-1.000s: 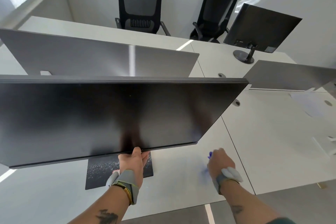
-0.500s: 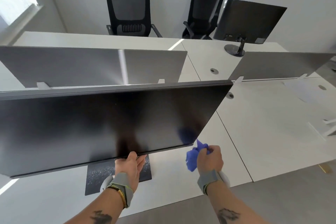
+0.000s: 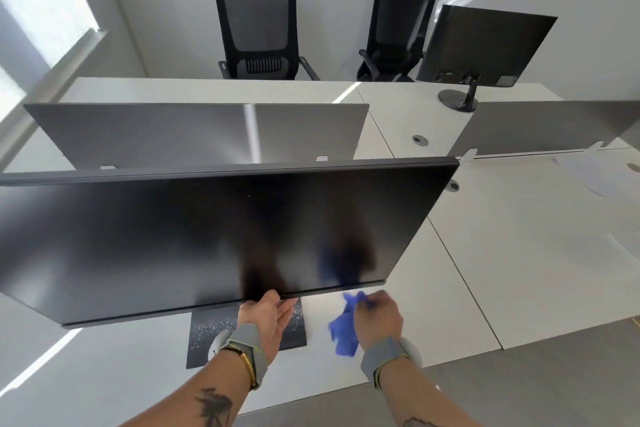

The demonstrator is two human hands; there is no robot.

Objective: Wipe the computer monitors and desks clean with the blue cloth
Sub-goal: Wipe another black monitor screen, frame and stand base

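My left hand (image 3: 268, 319) grips the bottom edge of the monitor (image 3: 207, 236). My right hand (image 3: 377, 317) pinches the cloth (image 3: 343, 329), which hangs just below that edge, above the desk (image 3: 104, 374). I think I should hold the monitor steady, press the cloth flat and rub softly.

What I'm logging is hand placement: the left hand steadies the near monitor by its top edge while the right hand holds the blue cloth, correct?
Not quite. The head view shows the left hand holding the near monitor by its bottom edge, not its top edge. The right hand does hold the blue cloth.
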